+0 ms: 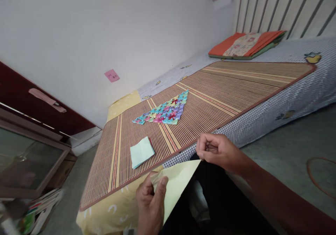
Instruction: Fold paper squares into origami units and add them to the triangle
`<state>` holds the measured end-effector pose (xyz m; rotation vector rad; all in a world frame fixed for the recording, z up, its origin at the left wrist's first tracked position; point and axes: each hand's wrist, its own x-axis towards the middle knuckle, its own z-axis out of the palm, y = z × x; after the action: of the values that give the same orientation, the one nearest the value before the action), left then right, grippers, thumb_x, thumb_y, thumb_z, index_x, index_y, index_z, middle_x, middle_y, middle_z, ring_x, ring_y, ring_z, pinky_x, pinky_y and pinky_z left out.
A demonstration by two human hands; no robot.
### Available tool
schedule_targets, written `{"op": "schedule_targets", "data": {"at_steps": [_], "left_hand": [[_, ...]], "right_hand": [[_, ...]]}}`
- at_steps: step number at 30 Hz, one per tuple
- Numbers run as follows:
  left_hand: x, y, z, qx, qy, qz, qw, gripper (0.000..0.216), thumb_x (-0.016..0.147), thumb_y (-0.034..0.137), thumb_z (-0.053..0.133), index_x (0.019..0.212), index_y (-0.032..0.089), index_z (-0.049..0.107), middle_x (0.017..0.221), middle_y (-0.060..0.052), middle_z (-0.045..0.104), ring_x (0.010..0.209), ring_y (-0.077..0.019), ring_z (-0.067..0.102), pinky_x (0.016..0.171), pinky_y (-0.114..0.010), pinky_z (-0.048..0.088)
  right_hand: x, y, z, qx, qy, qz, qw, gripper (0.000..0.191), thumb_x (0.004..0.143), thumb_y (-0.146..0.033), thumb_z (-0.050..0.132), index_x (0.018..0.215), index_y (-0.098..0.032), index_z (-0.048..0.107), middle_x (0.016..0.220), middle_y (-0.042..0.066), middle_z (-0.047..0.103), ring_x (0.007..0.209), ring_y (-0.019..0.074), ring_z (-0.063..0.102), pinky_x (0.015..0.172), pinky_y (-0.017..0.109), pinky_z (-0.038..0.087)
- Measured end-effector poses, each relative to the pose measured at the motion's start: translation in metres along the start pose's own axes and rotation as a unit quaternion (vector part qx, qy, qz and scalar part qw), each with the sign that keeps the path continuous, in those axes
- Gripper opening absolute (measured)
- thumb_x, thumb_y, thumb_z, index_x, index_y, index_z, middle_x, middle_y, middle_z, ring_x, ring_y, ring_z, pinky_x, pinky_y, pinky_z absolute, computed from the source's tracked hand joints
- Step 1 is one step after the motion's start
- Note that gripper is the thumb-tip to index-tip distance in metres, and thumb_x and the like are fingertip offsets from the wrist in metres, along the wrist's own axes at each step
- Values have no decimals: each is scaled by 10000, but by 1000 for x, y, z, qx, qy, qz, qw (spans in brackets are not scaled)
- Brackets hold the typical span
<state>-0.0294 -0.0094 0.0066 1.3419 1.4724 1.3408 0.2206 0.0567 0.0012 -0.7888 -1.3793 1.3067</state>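
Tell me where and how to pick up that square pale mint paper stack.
Probably pinch the square pale mint paper stack by its near right corner, top and underside, coming low across the near border of the brown-striped mat: the stack lies flat, with layered edges showing there.

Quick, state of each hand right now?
Left hand: closed, holding a pale green sheet.
Right hand: curled closed at the sheet's corner; whether it pinches it can't be told.

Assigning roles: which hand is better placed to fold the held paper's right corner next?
Right hand, probably: its fingertips are at that corner; left hand grips the left side of the paper.
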Motion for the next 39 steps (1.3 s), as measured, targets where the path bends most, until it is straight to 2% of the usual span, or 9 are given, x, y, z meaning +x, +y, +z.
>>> {"op": "schedule_targets", "data": {"at_steps": [3, 8, 13, 16, 23, 30, 33, 36, 39], "left_hand": [[0, 2, 4, -18, -5, -19, 1000, 335, 787, 480, 796, 752, 160, 702, 666, -23, 664, 660, -181, 600, 626, -261, 499], [-2, 5, 14, -90, -8, -71, 993, 301, 801, 442, 794, 899, 161, 749, 794, -46, 745, 729, -205, 669, 701, -295, 537], [-1, 3, 14, -99, -50, -75, 991, 330, 787, 437, 809, 937, 145, 777, 857, -87, 784, 785, -241, 709, 736, -330, 568], [-1, 4, 13, -117, -35, -78, 989, 317, 794, 411, 808, 970, 149, 777, 904, -92, 791, 822, -247, 718, 780, -345, 572], [0, 8, 15, -125, -30, -86, 988, 259, 791, 395, 813, 884, 160, 760, 836, -64, 767, 788, -230, 694, 751, -319, 546], [14, 4, 3, -23, -174, -63, 982, 313, 876, 443, 716, 753, 157, 686, 661, -7, 604, 640, -154, 534, 631, -253, 445], [19, 9, 8, 39, -235, -39, 971, 294, 911, 425, 666, 800, 155, 701, 695, -7, 588, 666, -155, 506, 632, -247, 412], [22, 16, 16, 73, -278, 0, 958, 237, 942, 354, 613, 912, 160, 746, 768, -14, 622, 747, -172, 534, 696, -254, 424], [23, 21, 18, 71, -281, 12, 957, 206, 923, 317, 624, 897, 163, 758, 792, -17, 648, 779, -183, 555, 716, -260, 430]], "right_hand": [[1, 9, -2, 38, 1, 10, 999, 215, 851, -360, 705, 781, -190, 594, 704, -7, 609, 629, 129, 542, 604, 259, 449], [-8, 19, 28, 98, -119, 92, 984, 358, 794, -485, 766, 808, -185, 572, 695, -10, 618, 627, 132, 548, 576, 246, 410], [-15, 18, 52, 38, -90, 121, 988, 347, 819, -472, 705, 685, -200, 537, 567, -57, 472, 553, 117, 446, 537, 249, 367], [-14, 17, 48, 7, -46, 136, 990, 353, 808, -489, 701, 691, -205, 526, 546, -67, 453, 522, 111, 415, 505, 238, 333], [-9, 24, 19, 5, -86, 53, 995, 443, 888, -477, 647, 589, -204, 467, 500, -65, 423, 469, 89, 350, 473, 240, 251], [2, 4, -2, -122, 1, 26, 992, 271, 914, -406, 622, 755, -187, 626, 695, -3, 607, 668, 148, 544, 633, 264, 413], [6, -15, 18, -192, -63, 28, 979, 169, 894, -367, 674, 901, -198, 676, 779, -6, 647, 705, 151, 570, 629, 253, 419], [7, -20, 45, -265, -119, -15, 957, 188, 894, -300, 678, 761, -188, 605, 734, -20, 606, 650, 130, 541, 595, 244, 374], [5, -8, 60, -331, -104, -58, 936, 241, 942, -242, 578, 722, -206, 487, 635, -42, 516, 576, 126, 496, 557, 250, 317]]}}
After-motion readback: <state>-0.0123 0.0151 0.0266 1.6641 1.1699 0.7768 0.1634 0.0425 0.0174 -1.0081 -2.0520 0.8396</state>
